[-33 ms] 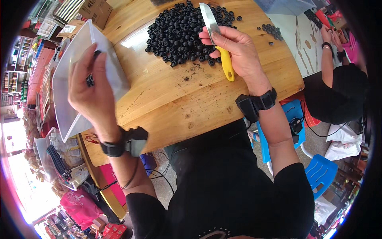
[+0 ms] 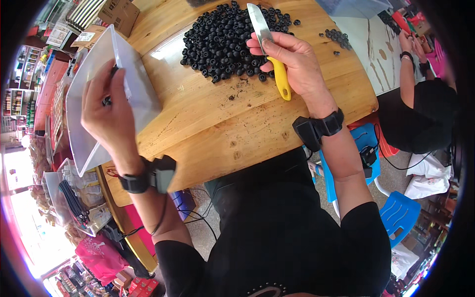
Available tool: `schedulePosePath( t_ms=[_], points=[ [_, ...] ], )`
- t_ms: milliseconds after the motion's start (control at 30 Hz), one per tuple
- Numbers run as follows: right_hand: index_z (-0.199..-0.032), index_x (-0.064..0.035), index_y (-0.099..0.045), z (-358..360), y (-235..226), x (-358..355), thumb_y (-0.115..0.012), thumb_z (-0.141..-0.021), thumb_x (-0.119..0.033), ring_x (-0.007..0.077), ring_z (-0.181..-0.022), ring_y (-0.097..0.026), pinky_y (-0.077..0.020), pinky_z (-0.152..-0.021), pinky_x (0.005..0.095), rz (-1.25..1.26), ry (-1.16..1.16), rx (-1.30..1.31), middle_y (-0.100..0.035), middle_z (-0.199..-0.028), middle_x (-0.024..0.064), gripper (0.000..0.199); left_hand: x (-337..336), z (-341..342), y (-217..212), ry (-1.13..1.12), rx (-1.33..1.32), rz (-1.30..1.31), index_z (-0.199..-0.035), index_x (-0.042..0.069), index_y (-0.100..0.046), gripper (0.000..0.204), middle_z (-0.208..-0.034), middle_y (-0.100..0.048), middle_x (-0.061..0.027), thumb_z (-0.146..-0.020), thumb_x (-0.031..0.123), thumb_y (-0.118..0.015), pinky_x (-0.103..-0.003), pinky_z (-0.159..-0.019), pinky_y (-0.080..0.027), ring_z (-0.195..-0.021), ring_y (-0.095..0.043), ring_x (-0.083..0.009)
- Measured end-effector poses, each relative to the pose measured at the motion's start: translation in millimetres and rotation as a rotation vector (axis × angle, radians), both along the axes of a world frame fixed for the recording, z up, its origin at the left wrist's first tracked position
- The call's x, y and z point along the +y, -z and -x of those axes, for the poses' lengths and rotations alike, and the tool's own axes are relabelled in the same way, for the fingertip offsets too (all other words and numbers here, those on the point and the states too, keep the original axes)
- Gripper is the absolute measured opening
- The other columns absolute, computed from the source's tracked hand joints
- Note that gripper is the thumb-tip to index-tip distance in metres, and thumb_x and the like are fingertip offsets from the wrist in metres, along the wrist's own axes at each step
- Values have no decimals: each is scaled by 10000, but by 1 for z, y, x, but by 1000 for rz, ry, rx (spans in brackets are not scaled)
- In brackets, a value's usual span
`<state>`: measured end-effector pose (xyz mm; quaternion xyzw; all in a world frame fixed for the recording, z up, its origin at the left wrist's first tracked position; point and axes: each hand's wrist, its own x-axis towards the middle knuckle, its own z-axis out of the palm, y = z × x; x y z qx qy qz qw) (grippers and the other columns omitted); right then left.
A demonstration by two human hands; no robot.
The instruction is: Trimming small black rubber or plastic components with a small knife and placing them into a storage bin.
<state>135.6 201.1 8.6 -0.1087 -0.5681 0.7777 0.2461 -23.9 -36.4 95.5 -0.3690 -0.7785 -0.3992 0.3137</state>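
Tabletop (image 2: 237, 123) of pale wood fills the middle of the view, its near edge curving just ahead of the person's dark shirt. Off its left edge, a white rectangular tray (image 2: 86, 133) is tipped up on a slant, one corner overlapping the wood. The left hand (image 2: 109, 114) is spread against the tray's inner face, pinching a small black piece (image 2: 105, 101) between fingertips. The tray looks thin, stiff and light; it would flex if gripped by one wall, so its rim near a corner seems the safer hold. Toward the far edge lies a heap of small black rings (image 2: 227, 37), with a few strays near the far right corner. They appear rubbery, light and prone to rolling, best pinched singly. The right hand (image 2: 292, 64) is closed around the yellow handle of a knife (image 2: 269, 47), blade pointing over the heap. At the right edge, another person's hands (image 2: 413, 47) work apart.
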Motion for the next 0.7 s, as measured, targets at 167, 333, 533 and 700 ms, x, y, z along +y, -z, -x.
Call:
schedulePosePath(
  t_ms=[167, 333, 533, 700],
  points=[
    [-1157, -12, -595, 3, -1, -1, -584, -898, -156, 154, -936, -637, -528, -636, 224, 22, 24, 36, -654, -1052, 112, 297, -40, 46, 0, -347, 105, 328, -1012, 56, -677, 236, -863, -638, -89, -782, 101, -702, -308, -670, -495, -763, -616, -197],
    [-1160, -7, -592, -2, 3, 8, -593, -892, -153, 154, -927, -639, -516, -632, 226, 57, 91, 87, -651, -1060, 114, 305, -7, -3, 4, -151, 356, 131, -1009, 78, -670, 240, -937, -623, -89, -774, 101, -707, -352, -742, -494, -853, -602, -251],
    [-1166, -6, -587, 3, 4, 15, -595, -889, -123, 150, -927, -634, -505, -618, 226, 96, 159, 182, -647, -1063, 117, 300, 61, -69, 72, 413, 16, 219, -832, 51, -648, 87, -796, -608, -97, -756, 14, -667, -342, -621, -476, -720, -594, -267],
    [-1154, 4, -589, 2, 5, 21, -594, -889, -116, 142, -891, -630, -498, -616, 227, 131, 183, 182, -647, -1045, 105, 291, 102, -90, 99, 377, -31, 393, -751, 55, -560, 167, -775, -532, -98, -720, 153, -691, -400, -674, -432, -763, -536, -288]
  ],
)
